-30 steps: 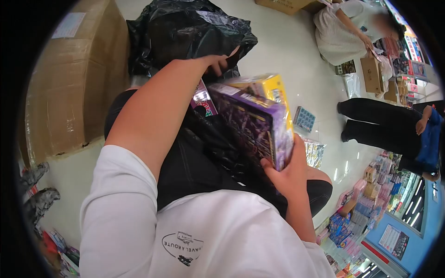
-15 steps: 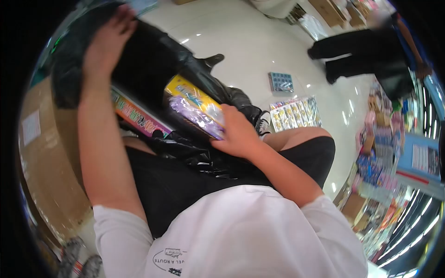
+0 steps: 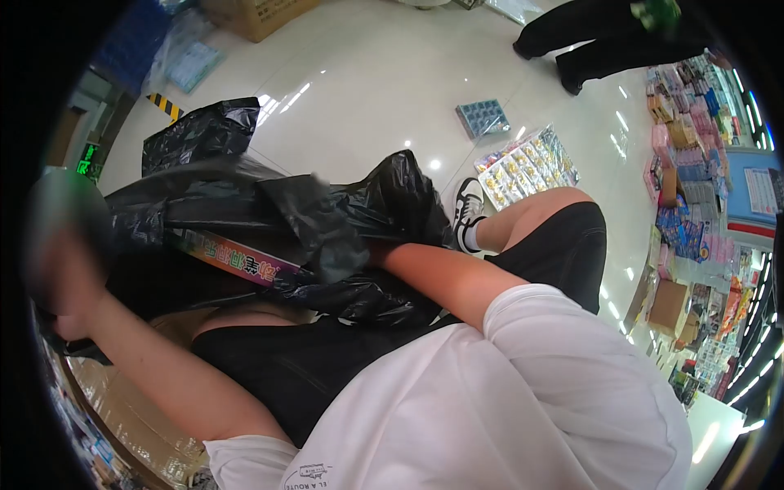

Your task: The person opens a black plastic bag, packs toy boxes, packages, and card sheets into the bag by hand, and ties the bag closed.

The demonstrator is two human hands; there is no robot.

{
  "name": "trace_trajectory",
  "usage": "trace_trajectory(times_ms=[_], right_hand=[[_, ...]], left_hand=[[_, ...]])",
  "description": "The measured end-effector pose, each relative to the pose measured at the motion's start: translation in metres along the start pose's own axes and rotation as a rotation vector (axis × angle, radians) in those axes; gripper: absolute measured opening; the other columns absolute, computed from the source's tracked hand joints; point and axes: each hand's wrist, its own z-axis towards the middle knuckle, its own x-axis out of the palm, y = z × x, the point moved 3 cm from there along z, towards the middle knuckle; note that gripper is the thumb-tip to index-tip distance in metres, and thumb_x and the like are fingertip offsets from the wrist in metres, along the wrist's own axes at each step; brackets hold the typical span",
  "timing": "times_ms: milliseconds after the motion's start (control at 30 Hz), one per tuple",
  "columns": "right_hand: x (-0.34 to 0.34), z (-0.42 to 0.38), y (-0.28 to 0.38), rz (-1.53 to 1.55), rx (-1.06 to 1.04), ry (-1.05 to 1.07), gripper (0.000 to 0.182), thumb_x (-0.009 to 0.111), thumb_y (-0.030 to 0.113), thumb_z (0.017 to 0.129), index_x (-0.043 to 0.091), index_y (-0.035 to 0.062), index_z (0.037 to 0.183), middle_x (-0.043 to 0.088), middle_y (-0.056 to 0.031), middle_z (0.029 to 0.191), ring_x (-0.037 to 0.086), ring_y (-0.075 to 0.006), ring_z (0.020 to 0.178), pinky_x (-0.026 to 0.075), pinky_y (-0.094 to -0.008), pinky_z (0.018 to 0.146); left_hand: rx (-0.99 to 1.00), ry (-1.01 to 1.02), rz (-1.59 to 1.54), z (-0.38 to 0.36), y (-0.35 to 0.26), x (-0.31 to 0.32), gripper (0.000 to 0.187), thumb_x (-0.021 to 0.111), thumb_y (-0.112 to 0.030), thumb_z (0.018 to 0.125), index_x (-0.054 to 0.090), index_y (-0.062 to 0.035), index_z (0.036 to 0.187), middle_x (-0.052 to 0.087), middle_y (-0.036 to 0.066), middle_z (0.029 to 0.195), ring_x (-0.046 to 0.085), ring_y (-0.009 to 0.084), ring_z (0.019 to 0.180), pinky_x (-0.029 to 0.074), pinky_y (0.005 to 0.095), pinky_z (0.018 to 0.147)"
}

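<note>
A large black plastic bag [image 3: 392,200] lies spread across my lap, its mouth pulled wide. Inside it, a flat box with a colourful orange-to-purple side and large characters [image 3: 245,263] shows in part. My left hand [image 3: 73,286] is at the far left edge of the bag, smeared by motion, so its fingers cannot be made out. My right forearm [image 3: 457,273] reaches into the bag from the right; black plastic covers my right hand, and what it holds is hidden. The yellow-and-purple packet is out of sight.
On the shiny floor ahead lie a teal box [image 3: 482,118] and a wrapped sheet of small yellow items [image 3: 529,167]. A person in black trousers [image 3: 604,41] stands at the upper right. Stacked goods [image 3: 686,188] line the right; cardboard boxes stand at the top [image 3: 257,16] and lower left [image 3: 135,416].
My left hand has swung down and left from the bag's upper part. My right hand, which held the yellow-and-purple packet, has gone under the black plastic, and the packet is hidden.
</note>
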Motion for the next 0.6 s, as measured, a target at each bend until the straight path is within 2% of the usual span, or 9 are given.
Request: trace_trajectory(times_ms=[200, 300, 333, 400, 433, 467, 500, 533, 600], right_hand=[[-0.019, -0.035, 0.003, -0.167, 0.006, 0.234, 0.054, 0.067, 0.025, 0.082, 0.056, 0.0028, 0.130, 0.068, -0.0184, 0.118, 0.067, -0.0314, 0.110, 0.055, -0.0457, 0.086], [-0.040, -0.076, 0.002, -0.281, 0.000, 0.389, 0.051, 0.066, 0.024, 0.084, 0.058, 0.0039, 0.130, 0.069, -0.0178, 0.117, 0.067, -0.0312, 0.110, 0.055, -0.0457, 0.086], [-0.049, -0.093, -0.001, -0.304, -0.001, 0.441, 0.050, 0.065, 0.023, 0.084, 0.058, 0.0043, 0.130, 0.069, -0.0176, 0.117, 0.067, -0.0311, 0.111, 0.055, -0.0456, 0.086], [-0.062, -0.126, -0.011, -0.312, -0.025, 0.520, 0.049, 0.064, 0.023, 0.085, 0.059, 0.0050, 0.130, 0.070, -0.0172, 0.117, 0.067, -0.0309, 0.111, 0.055, -0.0456, 0.085], [-0.065, -0.143, -0.017, -0.276, -0.093, 0.517, 0.050, 0.062, 0.023, 0.086, 0.057, 0.0039, 0.132, 0.070, -0.0173, 0.116, 0.068, -0.0320, 0.108, 0.054, -0.0469, 0.084], [-0.063, -0.152, -0.018, -0.253, -0.129, 0.507, 0.050, 0.060, 0.023, 0.088, 0.056, 0.0028, 0.134, 0.070, -0.0177, 0.115, 0.069, -0.0334, 0.105, 0.054, -0.0484, 0.083], [-0.061, -0.161, -0.019, -0.230, -0.165, 0.497, 0.051, 0.058, 0.023, 0.089, 0.054, 0.0018, 0.135, 0.070, -0.0180, 0.114, 0.070, -0.0347, 0.103, 0.054, -0.0499, 0.082], [-0.059, -0.164, -0.016, -0.212, -0.172, 0.485, 0.049, 0.055, 0.022, 0.090, 0.053, 0.0008, 0.135, 0.071, -0.0186, 0.113, 0.070, -0.0362, 0.100, 0.054, -0.0515, 0.080], [-0.092, -0.184, -0.008, -0.203, -0.338, 0.377, 0.039, 0.053, 0.018, 0.090, 0.056, 0.0000, 0.125, 0.072, -0.0185, 0.103, 0.071, -0.0377, 0.091, 0.054, -0.0533, 0.077]], left_hand=[[0.058, -0.077, 0.522, 0.037, 0.006, -0.046, 0.042, 0.052, -0.029, 0.100, 0.056, 0.0002, 0.130, 0.061, 0.011, 0.122, 0.059, 0.0220, 0.112, 0.045, 0.0340, 0.099], [0.090, -0.070, 1.072, 0.026, 0.038, -0.067, 0.044, 0.054, -0.029, 0.102, 0.057, -0.0009, 0.135, 0.064, 0.009, 0.127, 0.061, 0.0199, 0.114, 0.048, 0.0307, 0.098], [0.086, -0.008, 1.322, 0.008, 0.054, -0.070, 0.044, 0.054, -0.029, 0.103, 0.057, -0.0013, 0.137, 0.064, 0.008, 0.128, 0.062, 0.0192, 0.114, 0.048, 0.0296, 0.098], [0.057, 0.229, 1.919, -0.040, 0.100, -0.040, 0.026, 0.058, -0.018, 0.098, 0.063, 0.0010, 0.115, 0.065, 0.008, 0.099, 0.059, 0.0155, 0.086, 0.049, 0.0289, 0.080], [-0.543, 0.084, 1.821, -0.063, 0.134, 0.006, 0.020, 0.057, -0.015, 0.095, 0.060, 0.0031, 0.104, 0.062, 0.007, 0.089, 0.054, 0.0151, 0.078, 0.047, 0.0310, 0.072], [-0.657, 0.308, 1.718, -0.078, 0.165, 0.018, 0.016, 0.058, -0.012, 0.092, 0.058, 0.0031, 0.099, 0.059, 0.005, 0.083, 0.051, 0.0142, 0.074, 0.044, 0.0303, 0.069], [-0.766, 0.307, 1.532, -0.097, 0.192, 0.054, 0.010, 0.058, -0.004, 0.089, 0.058, 0.0035, 0.095, 0.058, 0.006, 0.080, 0.051, 0.0143, 0.074, 0.045, 0.0305, 0.070], [-0.800, 0.443, 1.492, -0.109, 0.212, 0.063, 0.010, 0.059, 0.002, 0.085, 0.059, 0.0029, 0.095, 0.061, 0.007, 0.081, 0.054, 0.0142, 0.077, 0.046, 0.0305, 0.072], [-0.966, 0.614, 1.702, -0.115, 0.236, 0.073, 0.018, 0.069, 0.002, 0.078, 0.062, 0.0027, 0.095, 0.065, 0.008, 0.082, 0.059, 0.0161, 0.079, 0.049, 0.0329, 0.074]])
